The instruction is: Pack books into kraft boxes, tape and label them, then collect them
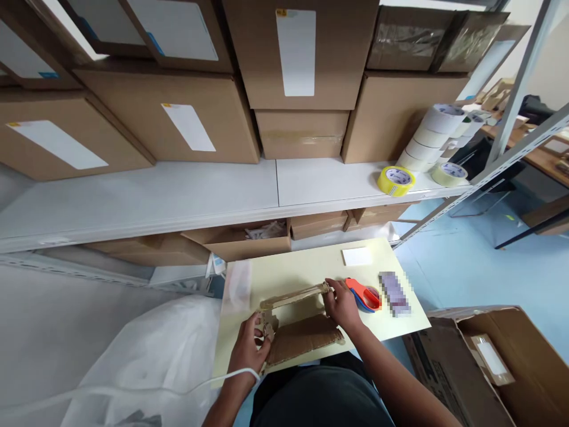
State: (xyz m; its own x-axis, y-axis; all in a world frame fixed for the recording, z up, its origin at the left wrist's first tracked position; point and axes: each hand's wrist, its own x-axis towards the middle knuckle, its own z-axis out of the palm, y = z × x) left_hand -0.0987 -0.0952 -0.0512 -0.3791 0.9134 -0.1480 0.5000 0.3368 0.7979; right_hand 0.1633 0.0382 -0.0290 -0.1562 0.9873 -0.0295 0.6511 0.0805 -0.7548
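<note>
A small flat brown cardboard box (302, 338) lies partly folded on a pale yellow table (306, 267) in front of me. My left hand (249, 347) pinches a folded flap at the box's left end. My right hand (342, 303) grips the raised far wall of the box at its right end, fingers curled over the edge. Just right of my right hand lies an orange and blue tape dispenser (364, 295).
A white card (357, 256) and a blurred dark item (395, 293) lie on the table's right side. White shelving (178, 196) holds large cardboard boxes (169, 118) and tape rolls (396, 179). An open carton (489, 362) stands at the right, a white plastic bag (146, 362) at the left.
</note>
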